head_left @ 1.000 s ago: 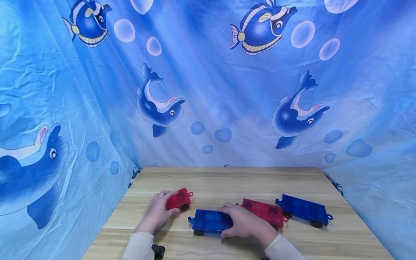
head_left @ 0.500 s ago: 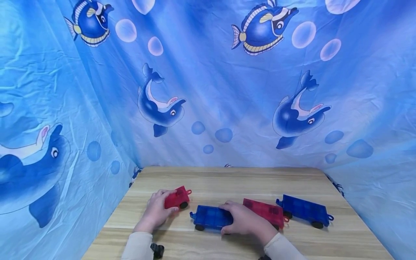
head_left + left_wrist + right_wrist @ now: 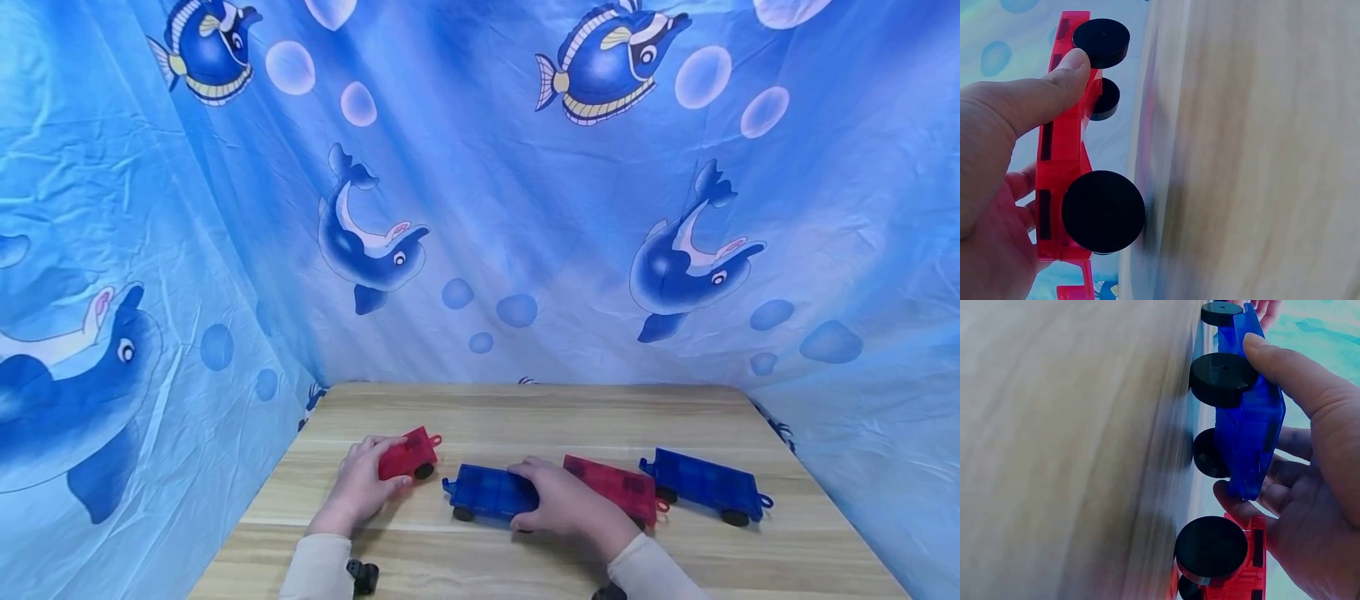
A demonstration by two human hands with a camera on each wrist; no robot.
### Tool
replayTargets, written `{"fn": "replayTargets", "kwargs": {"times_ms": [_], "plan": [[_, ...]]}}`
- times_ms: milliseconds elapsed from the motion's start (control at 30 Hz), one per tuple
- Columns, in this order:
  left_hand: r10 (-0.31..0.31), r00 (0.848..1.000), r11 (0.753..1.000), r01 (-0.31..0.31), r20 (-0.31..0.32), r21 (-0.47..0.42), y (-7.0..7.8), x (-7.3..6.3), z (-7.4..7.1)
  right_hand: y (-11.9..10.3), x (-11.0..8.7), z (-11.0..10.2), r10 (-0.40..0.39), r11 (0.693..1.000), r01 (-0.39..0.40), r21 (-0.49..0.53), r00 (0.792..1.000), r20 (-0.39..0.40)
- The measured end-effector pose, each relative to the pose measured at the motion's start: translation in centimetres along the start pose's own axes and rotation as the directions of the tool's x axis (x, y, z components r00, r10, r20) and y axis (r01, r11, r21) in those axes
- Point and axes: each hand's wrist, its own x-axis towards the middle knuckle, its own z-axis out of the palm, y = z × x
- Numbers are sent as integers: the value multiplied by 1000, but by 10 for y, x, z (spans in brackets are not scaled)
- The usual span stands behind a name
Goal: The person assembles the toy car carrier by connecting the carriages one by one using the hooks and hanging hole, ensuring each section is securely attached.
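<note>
On the left of the table, my left hand (image 3: 360, 485) grips a red toy train wagon (image 3: 408, 455) with black wheels, thumb on its near side. A ring sticks out from that wagon's right end. My right hand (image 3: 564, 504) holds a blue toy train wagon (image 3: 487, 492) by its right part. This wagon's hook points left, with a gap to the red wagon's ring. In the left wrist view the thumb presses the red wagon (image 3: 1063, 165) near a wheel. The right wrist view has thumb and fingers around the blue wagon (image 3: 1250, 434), which looks slightly tilted.
Just right of my right hand stands another red wagon (image 3: 617, 490). A second blue wagon (image 3: 705, 485) stands beyond it, its hook end close to that red wagon's ring end. The wooden table (image 3: 540, 417) meets a blue sea-animal curtain (image 3: 480, 208) at the back and sides.
My right hand has slid the blue wagon away from me and slightly right. The left hand has shifted the red wagon a little away and left. The other two wagons stay put.
</note>
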Motion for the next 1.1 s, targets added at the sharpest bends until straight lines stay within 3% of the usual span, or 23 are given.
{"fn": "replayTargets", "kwargs": {"times_ms": [300,633,1100], "plan": [[-4,1000,1000,4,-3,-19,3,-1,-2,3,6,-3,-14,1000,13,-22,1000,-22],[10,1000,998,-10,-8,-62,1,-3,-2,8,11,-2,25,1000,-26,-18,999,-28],[33,999,986,-28,28,-163,4,-3,-3,10,13,-3,48,999,-48,-9,997,-57]]}}
